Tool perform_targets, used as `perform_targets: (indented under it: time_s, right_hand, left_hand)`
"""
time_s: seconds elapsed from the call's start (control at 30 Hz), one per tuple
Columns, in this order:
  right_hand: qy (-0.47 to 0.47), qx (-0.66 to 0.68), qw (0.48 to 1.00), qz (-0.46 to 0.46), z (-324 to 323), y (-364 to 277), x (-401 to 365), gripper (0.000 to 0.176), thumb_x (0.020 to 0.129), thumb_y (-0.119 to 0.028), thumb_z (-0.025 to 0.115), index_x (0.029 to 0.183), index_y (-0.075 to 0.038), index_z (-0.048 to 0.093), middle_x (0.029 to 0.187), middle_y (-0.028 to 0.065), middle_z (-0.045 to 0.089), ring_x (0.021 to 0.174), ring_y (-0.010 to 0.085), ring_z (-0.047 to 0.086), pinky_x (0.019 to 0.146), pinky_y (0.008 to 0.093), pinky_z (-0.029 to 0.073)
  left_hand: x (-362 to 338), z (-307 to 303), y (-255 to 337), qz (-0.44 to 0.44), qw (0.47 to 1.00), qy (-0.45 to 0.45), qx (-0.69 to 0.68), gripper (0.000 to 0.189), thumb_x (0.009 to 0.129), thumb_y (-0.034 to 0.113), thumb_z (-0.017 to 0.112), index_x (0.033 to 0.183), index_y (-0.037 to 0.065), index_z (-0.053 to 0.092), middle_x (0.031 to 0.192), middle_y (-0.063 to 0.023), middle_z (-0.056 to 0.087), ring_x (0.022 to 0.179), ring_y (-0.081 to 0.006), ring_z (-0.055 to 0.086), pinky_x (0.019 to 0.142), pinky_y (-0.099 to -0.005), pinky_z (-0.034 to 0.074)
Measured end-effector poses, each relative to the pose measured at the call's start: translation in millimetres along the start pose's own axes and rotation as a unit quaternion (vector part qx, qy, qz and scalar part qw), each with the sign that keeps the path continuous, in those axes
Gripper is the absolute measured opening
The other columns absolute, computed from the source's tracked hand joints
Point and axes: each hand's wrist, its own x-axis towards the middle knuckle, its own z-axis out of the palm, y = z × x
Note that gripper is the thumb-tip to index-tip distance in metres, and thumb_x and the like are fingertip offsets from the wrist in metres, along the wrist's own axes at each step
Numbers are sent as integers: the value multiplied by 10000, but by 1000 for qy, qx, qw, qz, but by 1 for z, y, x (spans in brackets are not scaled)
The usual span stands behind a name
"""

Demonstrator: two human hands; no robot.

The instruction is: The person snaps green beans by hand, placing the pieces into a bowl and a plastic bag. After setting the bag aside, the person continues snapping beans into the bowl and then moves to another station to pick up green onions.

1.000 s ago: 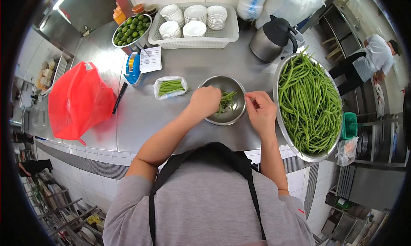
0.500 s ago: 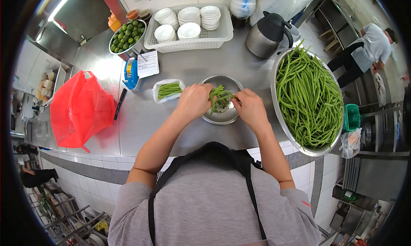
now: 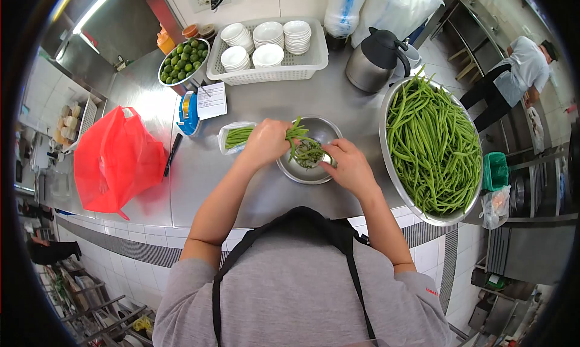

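Observation:
My left hand (image 3: 266, 143) is closed around a small bunch of green beans (image 3: 297, 131), whose ends stick out over the left side of a round metal bowl (image 3: 300, 176). Trimmed bean bits (image 3: 309, 155) lie inside that bowl. At the bowl's right rim, my right hand (image 3: 351, 169) has its thumb and fingers pinched together. Something small and pale shows at its fingertips, and I cannot tell what it is. Just left of my left hand sits a white plastic container (image 3: 224, 143) of cut green beans (image 3: 239, 137), partly covered by the hand.
A large metal basin (image 3: 386, 147) heaped with long beans (image 3: 432, 147) stands right. Behind are a thermal jug (image 3: 368, 63), a white basket (image 3: 266, 76) of small dishes and a bowl of limes (image 3: 183, 62). A red bag (image 3: 118, 160), marker (image 3: 173, 155) and tape dispenser (image 3: 188, 114) lie left.
My left hand has shifted slightly left with the bean bunch. My right hand has come down and nearer to the bowl, and the pale thing now shows at its fingertips.

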Motion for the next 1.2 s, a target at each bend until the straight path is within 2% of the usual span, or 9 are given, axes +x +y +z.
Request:
perform_targets:
  time_s: [0.17, 0.23, 0.37, 0.57, 0.87, 0.93, 1.0, 1.1, 1.2]
  right_hand:
    - [43, 17, 999, 27, -5, -5, 10, 160, 742, -167, 653, 830, -35, 628, 773, 115, 550, 700, 301, 564, 639, 383, 474]
    - [-20, -9, 1000, 20, -5, -2, 13, 138, 754, -157, 640, 789, -28, 610, 743, 117, 546, 638, 308, 557, 596, 381, 474]
    - [-14, 5, 1000, -12, 3, 0, 15, 105, 756, -123, 632, 760, -25, 594, 716, 115, 540, 631, 306, 555, 588, 376, 469]
    - [104, 158, 981, 41, 15, -12, 17, 55, 792, -51, 604, 771, -8, 578, 734, 111, 555, 603, 262, 545, 555, 342, 444]
    - [204, 232, 949, 55, 33, -12, 12, 58, 840, -38, 551, 813, 8, 572, 719, 85, 538, 593, 170, 507, 533, 253, 396]
    - [241, 406, 857, 208, 26, 1, 13, 96, 857, -49, 521, 799, 12, 566, 698, 85, 532, 594, 179, 501, 541, 260, 396]
    - [196, 363, 891, 190, 21, 5, 16, 113, 849, -76, 531, 789, 13, 568, 688, 96, 541, 578, 207, 503, 545, 286, 407]
    - [-93, 145, 984, 38, 28, 1, 13, 135, 778, -108, 619, 805, 24, 607, 696, 124, 576, 586, 227, 547, 570, 318, 436]
    - [-84, 174, 977, 85, 31, -19, 13, 151, 770, -122, 643, 825, 18, 632, 684, 119, 576, 578, 215, 546, 557, 307, 431]
  left_hand:
    - [-3, -4, 8, 1, 1000, 23, -7, 220, 696, 188, 686, 765, -7, 612, 718, -207, 595, 695, -382, 569, 645, -449, 443]
    - [-6, -7, 14, 12, 999, 35, -13, 209, 705, 185, 680, 770, -2, 613, 731, -204, 598, 697, -379, 571, 645, -448, 445]
    - [-9, -10, 17, 20, 999, 41, 0, 200, 711, 180, 676, 773, 1, 611, 741, -199, 600, 704, -376, 573, 639, -448, 446]
    - [-19, -19, 15, -44, 992, 40, -108, 207, 737, 180, 683, 780, -13, 622, 622, -188, 568, 542, -324, 520, 550, -397, 408]
    - [-27, -3, -4, 11, 981, 50, -185, 227, 775, 188, 657, 844, -10, 570, 606, -175, 539, 523, -302, 479, 531, -380, 390]
    - [-35, -12, -16, -31, 996, -60, -59, 237, 787, 194, 647, 816, -19, 547, 623, -146, 543, 520, -263, 480, 530, -372, 391]
    - [-39, -19, -20, -44, 991, -47, -115, 231, 801, 210, 628, 814, -10, 559, 617, -139, 551, 540, -247, 502, 541, -369, 397]
    - [-35, -16, -21, -69, 969, 8, -238, 232, 825, 233, 605, 791, 7, 565, 590, -95, 535, 542, -189, 508, 526, -335, 393]
    - [-26, -10, -14, -101, 915, 68, -386, 235, 843, 241, 598, 755, 28, 550, 558, -29, 484, 505, -114, 469, 476, -275, 364]
